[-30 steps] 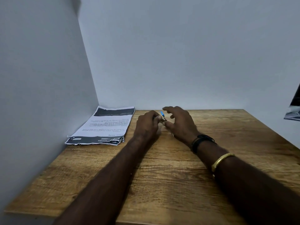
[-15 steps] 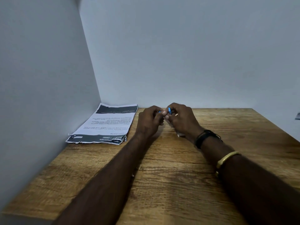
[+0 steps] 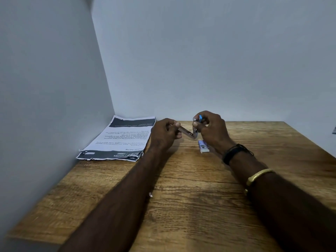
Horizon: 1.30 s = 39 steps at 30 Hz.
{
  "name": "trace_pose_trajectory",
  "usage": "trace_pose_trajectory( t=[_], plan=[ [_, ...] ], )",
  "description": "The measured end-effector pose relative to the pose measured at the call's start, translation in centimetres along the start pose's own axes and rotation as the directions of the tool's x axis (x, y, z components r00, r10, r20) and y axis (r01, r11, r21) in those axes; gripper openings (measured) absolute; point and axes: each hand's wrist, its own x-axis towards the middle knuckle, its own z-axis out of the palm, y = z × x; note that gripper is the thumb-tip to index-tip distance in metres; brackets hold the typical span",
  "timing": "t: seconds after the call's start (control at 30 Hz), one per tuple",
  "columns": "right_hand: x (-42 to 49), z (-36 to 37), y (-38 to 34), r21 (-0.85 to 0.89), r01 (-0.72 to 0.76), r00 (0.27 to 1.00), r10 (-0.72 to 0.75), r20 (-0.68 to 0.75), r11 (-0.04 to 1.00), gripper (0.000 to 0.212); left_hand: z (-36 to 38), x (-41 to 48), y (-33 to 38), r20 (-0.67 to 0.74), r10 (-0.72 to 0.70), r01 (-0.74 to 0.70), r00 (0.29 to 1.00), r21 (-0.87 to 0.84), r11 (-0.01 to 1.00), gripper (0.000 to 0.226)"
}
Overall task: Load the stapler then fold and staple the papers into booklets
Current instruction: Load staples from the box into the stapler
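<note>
I've got a wood-grain table (image 3: 190, 215) filling the near half. Grey left wall (image 3: 45, 106) and far wall (image 3: 209, 60) meet at the far-left corner. Tiny white scrap (image 3: 150, 195) on the table, approx centre. Dark obj (image 3: 334, 130) at the right edge, too cut off to ID.

left hand (image 3: 164, 132) gripping, right hand (image 3: 211, 129) pinching (close together, not touching)

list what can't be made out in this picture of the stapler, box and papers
Head view:
stapler: the left hand and right hand cover most of it; staples inside cannot be seen.
small box: partly behind the right hand, label too small.
papers: fine print too small; sheet count unclear.
dark object at right edge: cut off.
</note>
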Motion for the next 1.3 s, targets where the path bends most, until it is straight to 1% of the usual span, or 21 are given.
trace_pose_trajectory(
  t=[0.07,0.13,0.23,0.3,0.37,0.4,0.43,0.5,0.53,0.6,0.7,0.83,0.87,0.9,0.97,1.0,1.03,1.1,1.17,1.23,1.3],
  plan=[
    [-0.1,0.0,0.2,0.05,-0.044,0.999,0.044,0.005,0.998,0.008,0.0,0.1,-0.2,-0.007,-0.037,0.037,0.999,-0.024,0.999,0.01],
    [-0.2,0.1,0.4,0.159,-0.097,0.995,0.096,0.012,0.982,0.012,-0.2,0.2,-0.4,-0.037,-0.116,0.113,0.993,-0.073,0.991,0.01],
    [-0.1,0.0,0.8,0.315,-0.16,0.987,0.158,0.03,0.936,0.019,-0.6,0.4,-0.8,-0.069,-0.254,0.235,0.965,-0.215,0.948,0.012],
    [0.0,0.0,1.2,0.396,-0.198,0.979,0.203,0.029,0.897,0.02,-0.8,0.5,-0.6,-0.082,-0.328,0.289,0.941,-0.307,0.907,0.009],
    [0.1,0.0,1.5,0.461,-0.234,0.968,0.248,0.032,0.856,0.018,-0.9,0.6,-0.6,-0.101,-0.376,0.319,0.921,-0.357,0.878,0.009],
    [0.2,0.0,1.6,0.489,-0.26,0.96,0.277,0.039,0.833,0.017,-1.0,0.6,-0.7,-0.112,-0.388,0.329,0.915,-0.35,0.877,0.011],
    [0.2,0.0,1.7,0.514,-0.295,0.948,0.314,0.051,0.805,0.018,-1.1,0.7,-0.9,-0.131,-0.387,0.336,0.913,-0.298,0.893,0.014],
    [0.3,0.0,1.7,0.55,-0.364,0.919,0.387,0.08,0.752,0.022,-1.0,0.9,-1.4,-0.185,-0.331,0.332,0.925,-0.028,0.943,0.021],
    [0.3,0.0,1.8,0.56,-0.388,0.907,0.411,0.09,0.732,0.023,-1.0,0.8,-1.4,-0.205,-0.282,0.31,0.937,0.119,0.943,0.022],
    [0.4,-0.1,1.9,0.567,-0.412,0.892,0.443,0.092,0.713,0.025,-0.9,0.5,-1.2,-0.212,-0.193,0.254,0.958,0.316,0.914,0.023],
    [0.4,-0.4,2.1,0.577,-0.437,0.874,0.477,0.092,0.69,0.025,-0.8,0.3,-0.8,-0.187,-0.124,0.203,0.974,0.498,0.843,0.026],
    [0.5,-0.5,2.2,0.593,-0.466,0.856,0.503,0.117,0.656,0.024,-0.5,-0.2,-0.4,-0.134,-0.155,0.204,0.979,0.709,0.675,0.031],
    [0.5,-0.4,2.2,0.592,-0.472,0.855,0.503,0.127,0.653,0.024,-0.3,-0.4,-0.2,-0.125,-0.141,0.187,0.982,0.745,0.64,0.032],
    [0.5,-0.4,2.2,0.59,-0.478,0.854,0.503,0.136,0.651,0.024,-0.1,-0.5,0.2,-0.116,-0.096,0.15,0.989,0.77,0.619,0.032],
    [0.4,-0.2,2.1,0.583,-0.488,0.851,0.502,0.152,0.65,0.024,0.6,-0.6,1.1,-0.082,0.065,0.023,0.994,0.78,0.626,0.03],
    [0.4,-0.2,2.1,0.579,-0.488,0.853,0.498,0.158,0.653,0.023,1.1,-0.6,1.6,-0.048,0.123,-0.045,0.991,0.753,0.656,0.03],
    [0.3,-0.1,2.1,0.576,-0.486,0.856,0.49,0.163,0.657,0.023,1.7,-0.5,2.1,-0.004,0.127,-0.087,0.992,0.704,0.705,0.03],
    [0.2,0.0,2.2,0.577,-0.477,0.865,0.47,0.175,0.663,0.023,3.1,0.2,2.9,0.099,-0.001,-0.06,0.995,0.609,0.791,0.037],
    [0.0,0.0,2.2,0.575,-0.475,0.869,0.457,0.189,0.666,0.022,4.2,1.2,3.2,0.168,-0.137,0.013,0.976,0.586,0.811,0.045],
    [0.0,-0.1,2.2,0.56,-0.48,0.867,0.463,0.184,0.676,0.021,4.6,2.0,3.1,0.167,-0.196,0.068,0.966,0.567,0.821,0.048],
    [0.0,-0.1,2.1,0.549,-0.486,0.864,0.47,0.183,0.68,0.022,4.5,2.3,2.8,0.151,-0.216,0.103,0.965,0.539,0.836,0.046]
  ],
)
